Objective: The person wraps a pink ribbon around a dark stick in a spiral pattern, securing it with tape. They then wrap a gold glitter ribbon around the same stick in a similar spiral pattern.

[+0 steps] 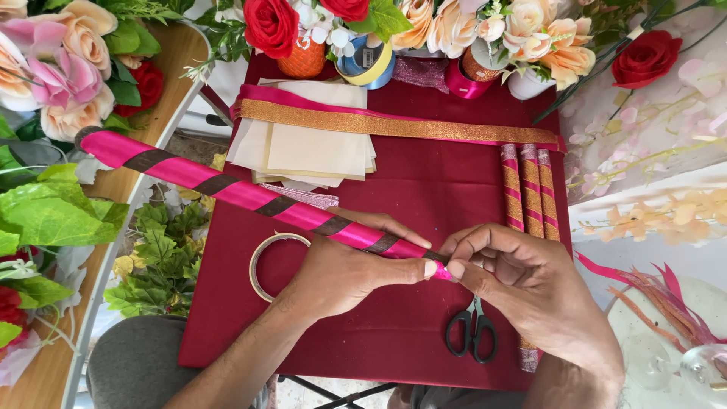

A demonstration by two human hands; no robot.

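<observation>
A long stick wrapped in pink satin ribbon with dark spiral bands [227,188] slants from the upper left down to the middle of a dark red cloth [424,189]. My left hand [344,273] grips the stick near its lower end. My right hand [522,284] pinches the stick's pink tip between thumb and fingers. Black-handled scissors [471,333] lie on the cloth just below my right hand.
A tape ring [261,254] lies left of my left hand. Cream paper sheets [310,148], gold and pink ribbon strips [394,125], three wrapped sticks [528,189] and ribbon spools [371,64] lie farther back. Artificial flowers and leaves surround the cloth. Pink ribbon scraps [659,299] lie at right.
</observation>
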